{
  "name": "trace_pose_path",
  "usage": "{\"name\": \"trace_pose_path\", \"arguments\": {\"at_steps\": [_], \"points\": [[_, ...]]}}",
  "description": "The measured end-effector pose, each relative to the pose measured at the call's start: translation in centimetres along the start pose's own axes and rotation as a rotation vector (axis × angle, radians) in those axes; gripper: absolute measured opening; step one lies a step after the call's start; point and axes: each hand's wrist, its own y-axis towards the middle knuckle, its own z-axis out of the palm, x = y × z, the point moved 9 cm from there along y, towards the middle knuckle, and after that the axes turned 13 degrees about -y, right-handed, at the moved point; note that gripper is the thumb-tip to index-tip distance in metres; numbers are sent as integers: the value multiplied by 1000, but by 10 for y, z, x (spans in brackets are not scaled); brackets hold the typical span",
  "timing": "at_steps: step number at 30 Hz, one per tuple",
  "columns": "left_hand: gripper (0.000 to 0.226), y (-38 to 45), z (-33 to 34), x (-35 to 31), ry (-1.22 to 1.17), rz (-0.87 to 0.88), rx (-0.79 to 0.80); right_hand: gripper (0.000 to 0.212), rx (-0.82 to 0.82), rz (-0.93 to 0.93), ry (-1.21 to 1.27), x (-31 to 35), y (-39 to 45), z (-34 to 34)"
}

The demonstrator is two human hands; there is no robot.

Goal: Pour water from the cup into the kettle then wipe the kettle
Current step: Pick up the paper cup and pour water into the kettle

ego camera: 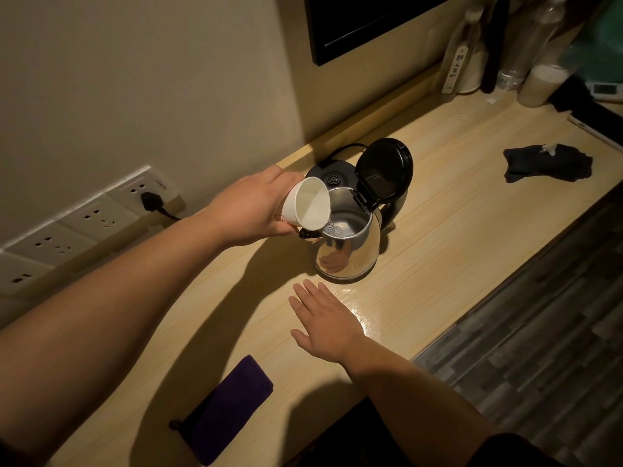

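Left hand (256,207) gripping cup (308,203), fingers wrapped round its wall, cup tipped mouth-down over kettle (347,244) rim. Thin stream of water (328,227) falling from cup lip into kettle opening. Right hand (323,318) flat, fingers straight and spread, holding nothing, low over surface (438,230) just in front of kettle, not touching it.

Kettle upright near middle of surface, steel body, lid (384,171) flipped up and back, handle (392,210) on far-right side. Black base (323,171) just behind kettle, cord running toward wall. Plug (150,202) in wall socket strip (84,227) at left.

Purple cloth (229,409) lying flat at near end of surface, well apart from kettle, close to near edge. Dark rag (546,163) on far right, well apart from kettle. Bottles (472,52) grouped at far end against wall. Bare wood between kettle and right edge, also between right hand and cloth. Right edge of surface dropping to floor (539,332).
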Motion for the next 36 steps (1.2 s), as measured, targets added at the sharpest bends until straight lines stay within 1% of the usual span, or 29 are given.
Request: {"name": "trace_pose_path", "arguments": {"at_steps": [11, 36], "points": [[82, 1, -2, -3, 27, 10, 7, 70, -6, 5, 13, 0, 0, 0], [84, 4, -4, -9, 81, 8, 27, 70, -15, 1, 12, 0, -1, 0]]}}
